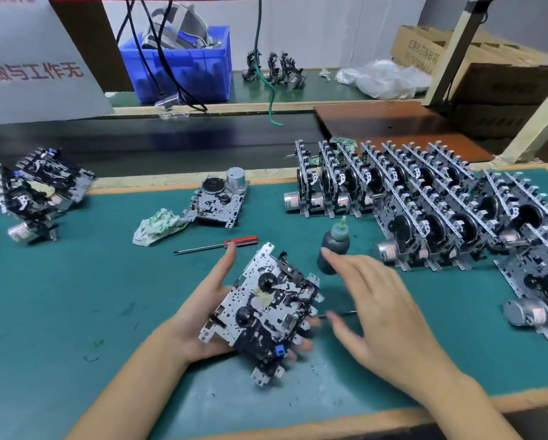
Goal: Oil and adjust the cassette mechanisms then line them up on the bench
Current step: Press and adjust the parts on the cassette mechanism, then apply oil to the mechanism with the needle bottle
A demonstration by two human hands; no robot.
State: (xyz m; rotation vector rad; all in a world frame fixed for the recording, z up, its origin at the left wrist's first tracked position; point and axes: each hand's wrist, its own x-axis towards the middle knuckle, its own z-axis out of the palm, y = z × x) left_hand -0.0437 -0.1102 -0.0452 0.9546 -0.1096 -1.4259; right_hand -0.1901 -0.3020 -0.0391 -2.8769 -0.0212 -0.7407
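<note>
My left hand (pixel 202 312) holds a metal cassette mechanism (pixel 266 309) from below, its thumb up along the left edge and its fingertips showing under the right edge. My right hand (pixel 374 300) hovers blurred just right of it, fingers spread and holding nothing. A dark oil bottle (pixel 334 246) with a green tip stands on the green bench mat (pixel 75 296), just beyond my right fingertips. A red-handled screwdriver (pixel 221 244) lies above the mechanism. Several mechanisms (pixel 425 198) stand on edge in rows at the right.
One mechanism (pixel 217 201) lies flat at centre back beside a stained rag (pixel 158 225). A pile of mechanisms (pixel 34 188) sits at the far left. Behind are a blue bin (pixel 183 68), hanging cables, a green wire (pixel 271 100), cardboard boxes and a brown board (pixel 380 122).
</note>
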